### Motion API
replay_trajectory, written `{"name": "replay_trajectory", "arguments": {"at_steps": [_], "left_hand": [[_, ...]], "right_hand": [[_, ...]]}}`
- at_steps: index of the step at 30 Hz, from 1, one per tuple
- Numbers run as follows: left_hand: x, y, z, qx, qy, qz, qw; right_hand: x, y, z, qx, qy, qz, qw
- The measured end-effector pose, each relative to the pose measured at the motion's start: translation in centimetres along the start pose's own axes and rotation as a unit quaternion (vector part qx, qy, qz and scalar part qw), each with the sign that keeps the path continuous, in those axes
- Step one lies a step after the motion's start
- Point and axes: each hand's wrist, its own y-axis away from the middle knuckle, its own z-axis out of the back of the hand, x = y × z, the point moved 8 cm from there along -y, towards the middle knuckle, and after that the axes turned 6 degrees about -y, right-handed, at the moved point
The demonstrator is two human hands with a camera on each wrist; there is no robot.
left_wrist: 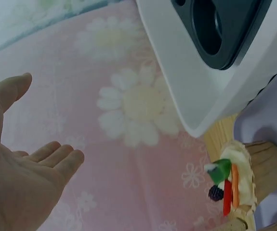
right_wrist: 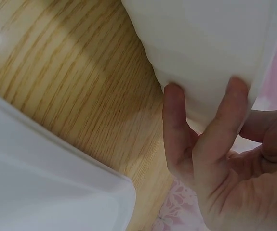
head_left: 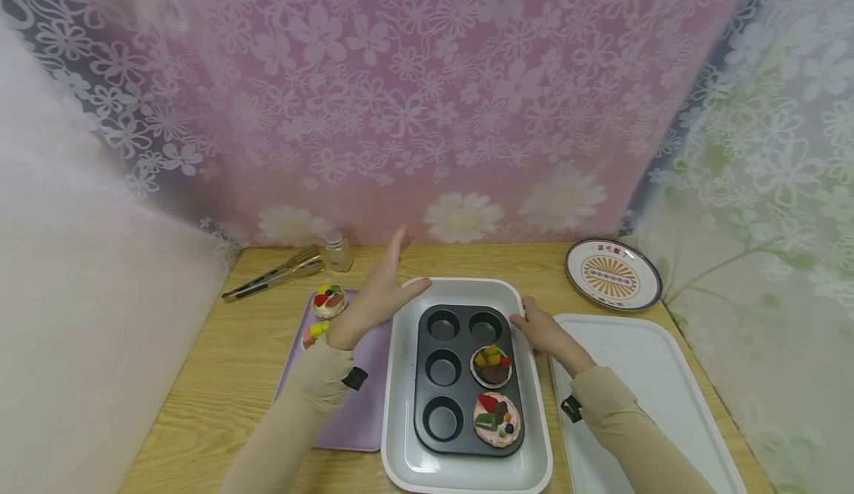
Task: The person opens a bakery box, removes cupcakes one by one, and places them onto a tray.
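Note:
A deep white tray (head_left: 407, 435) stands mid-table, holding a dark muffin tin (head_left: 463, 375). Two toy fruit tarts sit in the tin's right column: a chocolate-coloured tart (head_left: 491, 368) and a pink tart (head_left: 497, 418) nearer the front. At the tray's right side, my right hand (head_left: 543, 328) grips the rim; in the right wrist view its fingers (right_wrist: 215, 139) bear on the outer wall. My left hand (head_left: 380, 294) is raised with fingers extended, holding nothing, over the purple tray (head_left: 353, 420). Below it, a cream-topped tart (left_wrist: 244, 178) shows in the left wrist view.
On the purple tray are a fruit tart (head_left: 329, 301) and another tart (head_left: 313, 333), partly hidden by my left arm. Tongs (head_left: 273, 274) and a small glass jar (head_left: 339, 252) lie behind. To the right are a white tray (head_left: 620, 375) and a patterned plate (head_left: 612, 274).

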Motion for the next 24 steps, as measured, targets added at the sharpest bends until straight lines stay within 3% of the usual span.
{"name": "replay_trajectory", "arguments": {"at_steps": [8, 15, 24], "left_hand": [[-0.9, -0.6, -4.1, 0.057, -0.026, -0.040, 0.9972], [-1.6, -0.4, -6.9, 0.108, -0.036, -0.045, 0.9925], [-1.9, 0.0, -10.6, 0.182, -0.062, -0.086, 0.9776]], "right_hand": [[0.1, 0.2, -0.1, 0.011, -0.016, 0.003, 1.000], [0.4, 0.3, -0.1, 0.011, -0.014, 0.000, 1.000], [0.1, 0.0, -0.1, 0.009, -0.010, -0.014, 1.000]]}}
